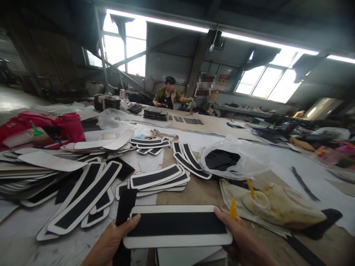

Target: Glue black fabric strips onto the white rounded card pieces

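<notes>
A white panel with a wide black strip is held level near the bottom centre. My left hand grips its left end, thumb on top, with a separate black strip beside that hand. At the right end my right hand pinches the panel, thumb over its upper corner. A yellow nozzle tip sticks up by the right hand; what lies below it is hidden. White pieces lie under the panel.
Similar panels are stacked beyond the held one, more lie left. An open plastic bag holds black pieces. A stained glue container lies right. Across the table a person sits near dark stacks.
</notes>
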`<state>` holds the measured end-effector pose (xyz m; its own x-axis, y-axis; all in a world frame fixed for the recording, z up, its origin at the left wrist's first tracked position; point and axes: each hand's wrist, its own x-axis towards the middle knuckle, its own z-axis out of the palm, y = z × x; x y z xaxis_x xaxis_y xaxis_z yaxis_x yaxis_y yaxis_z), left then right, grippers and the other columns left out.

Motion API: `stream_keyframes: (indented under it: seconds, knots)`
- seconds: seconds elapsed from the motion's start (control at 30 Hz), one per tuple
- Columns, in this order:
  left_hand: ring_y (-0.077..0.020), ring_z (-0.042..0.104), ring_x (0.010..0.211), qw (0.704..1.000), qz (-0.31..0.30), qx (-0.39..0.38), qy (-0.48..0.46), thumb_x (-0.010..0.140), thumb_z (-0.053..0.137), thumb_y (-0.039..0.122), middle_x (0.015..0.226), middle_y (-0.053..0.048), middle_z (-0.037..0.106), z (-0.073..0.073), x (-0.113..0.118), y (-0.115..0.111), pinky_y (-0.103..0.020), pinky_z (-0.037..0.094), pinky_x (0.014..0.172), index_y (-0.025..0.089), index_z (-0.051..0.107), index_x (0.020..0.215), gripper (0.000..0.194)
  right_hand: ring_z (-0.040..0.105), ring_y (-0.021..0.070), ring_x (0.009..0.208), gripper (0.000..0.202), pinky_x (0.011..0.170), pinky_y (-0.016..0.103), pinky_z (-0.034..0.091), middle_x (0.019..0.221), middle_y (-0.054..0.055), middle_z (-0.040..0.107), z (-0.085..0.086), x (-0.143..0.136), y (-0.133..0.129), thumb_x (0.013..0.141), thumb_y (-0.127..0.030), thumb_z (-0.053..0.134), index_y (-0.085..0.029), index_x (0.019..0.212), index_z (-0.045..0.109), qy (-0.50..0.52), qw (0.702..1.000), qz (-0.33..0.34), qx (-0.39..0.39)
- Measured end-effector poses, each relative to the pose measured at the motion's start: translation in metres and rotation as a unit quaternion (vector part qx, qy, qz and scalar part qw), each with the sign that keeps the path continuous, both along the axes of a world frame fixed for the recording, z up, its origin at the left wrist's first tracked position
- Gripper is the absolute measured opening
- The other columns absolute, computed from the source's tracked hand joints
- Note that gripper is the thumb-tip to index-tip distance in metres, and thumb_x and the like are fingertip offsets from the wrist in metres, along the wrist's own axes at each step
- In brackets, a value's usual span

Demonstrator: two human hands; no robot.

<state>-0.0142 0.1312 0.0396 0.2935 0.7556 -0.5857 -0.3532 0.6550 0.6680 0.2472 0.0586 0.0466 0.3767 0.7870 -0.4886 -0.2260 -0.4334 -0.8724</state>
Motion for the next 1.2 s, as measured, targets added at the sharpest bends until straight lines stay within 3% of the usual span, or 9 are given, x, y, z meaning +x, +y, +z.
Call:
stream_keyframes:
  seconds: [0.1, 0.2, 0.4, 0.63, 0.8, 0.93, 1.1, 1.2]
  knots:
    - [-0.0307, 0.064, 0.084, 0.998, 0.03, -0.045, 0.015, 0.063, 0.072, 0.029, 0.089, -0.012, 0.068, 0.004, 0.001, 0.015, -0.043, 0.053, 0.075, 0.015, 0.051, 0.112, 0.056, 0.035, 0.0039, 0.036, 0.032, 0.032, 0.013, 0.026, 0.048, -0.008, 0.035, 0.0, 0.004, 0.027, 0.071, -0.043, 0.062, -0.019, 0.067, 0.042, 0.077, 0.997, -0.018, 0.011]
    - [-0.0303, 0.064, 0.084, 0.996, 0.042, -0.055, 0.061, 0.06, 0.075, 0.028, 0.085, -0.011, 0.069, 0.003, 0.0, 0.034, -0.043, 0.052, 0.076, 0.016, 0.053, 0.105, 0.052, 0.029, 0.0029, 0.034, 0.037, 0.031, 0.013, 0.022, 0.046, -0.009, 0.03, -0.002, 0.009, 0.058, 0.073, -0.046, 0.06, -0.019, 0.062, 0.038, 0.061, 0.996, 0.007, 0.059]
    - [-0.0293, 0.061, 0.093, 0.989, 0.063, 0.019, 0.131, 0.056, 0.076, 0.029, 0.082, -0.009, 0.069, -0.007, -0.006, 0.068, -0.042, 0.046, 0.09, 0.016, 0.061, 0.084, 0.034, 0.027, 0.003, 0.037, 0.047, 0.032, 0.014, 0.021, 0.048, -0.008, 0.031, -0.007, 0.012, 0.101, 0.07, -0.062, 0.055, -0.019, 0.063, 0.038, 0.005, 0.992, 0.043, 0.122]
    - [-0.0252, 0.061, 0.093, 0.992, 0.067, 0.028, 0.106, 0.057, 0.075, 0.034, 0.071, -0.003, 0.069, -0.012, 0.002, 0.086, -0.034, 0.046, 0.091, 0.021, 0.062, 0.068, 0.021, 0.028, 0.0034, 0.038, 0.045, 0.034, 0.013, 0.024, 0.05, -0.008, 0.032, -0.011, 0.021, 0.125, 0.071, -0.061, 0.055, -0.019, 0.066, 0.039, 0.015, 0.989, 0.055, 0.139]
    - [-0.0208, 0.063, 0.089, 0.996, 0.049, -0.027, 0.064, 0.061, 0.074, 0.033, 0.081, -0.001, 0.07, -0.019, 0.007, 0.099, -0.029, 0.047, 0.089, 0.02, 0.062, 0.089, 0.034, 0.03, 0.0036, 0.038, 0.044, 0.033, 0.013, 0.024, 0.05, -0.008, 0.033, -0.007, 0.026, 0.14, 0.071, -0.061, 0.054, -0.019, 0.067, 0.041, -0.025, 0.99, 0.059, 0.123]
    - [-0.0188, 0.062, 0.089, 0.995, 0.061, -0.005, 0.082, 0.058, 0.076, 0.036, 0.082, 0.0, 0.069, -0.024, 0.006, 0.104, -0.023, 0.048, 0.086, 0.021, 0.06, 0.096, 0.043, 0.03, 0.004, 0.039, 0.045, 0.034, 0.013, 0.024, 0.05, -0.008, 0.032, 0.0, 0.027, 0.143, 0.074, -0.062, 0.048, -0.019, 0.067, 0.041, -0.089, 0.982, 0.077, 0.151]
    - [-0.0165, 0.063, 0.081, 0.995, 0.061, 0.016, 0.078, 0.058, 0.077, 0.032, 0.078, 0.001, 0.069, -0.015, 0.008, 0.103, -0.018, 0.052, 0.071, 0.02, 0.062, 0.088, 0.036, 0.031, 0.0056, 0.038, 0.041, 0.034, 0.015, 0.027, 0.049, -0.008, 0.032, -0.001, 0.03, 0.149, 0.074, -0.058, 0.051, -0.02, 0.065, 0.038, -0.153, 0.972, 0.096, 0.153]
    - [-0.016, 0.063, 0.075, 0.99, 0.075, 0.041, 0.116, 0.062, 0.074, 0.029, 0.077, 0.001, 0.068, -0.006, 0.015, 0.104, -0.017, 0.052, 0.06, 0.02, 0.061, 0.085, 0.028, 0.036, 0.0083, 0.039, 0.038, 0.037, 0.018, 0.029, 0.048, -0.006, 0.036, -0.002, 0.035, 0.161, 0.079, -0.054, 0.046, -0.02, 0.063, 0.041, -0.285, 0.939, 0.113, 0.158]
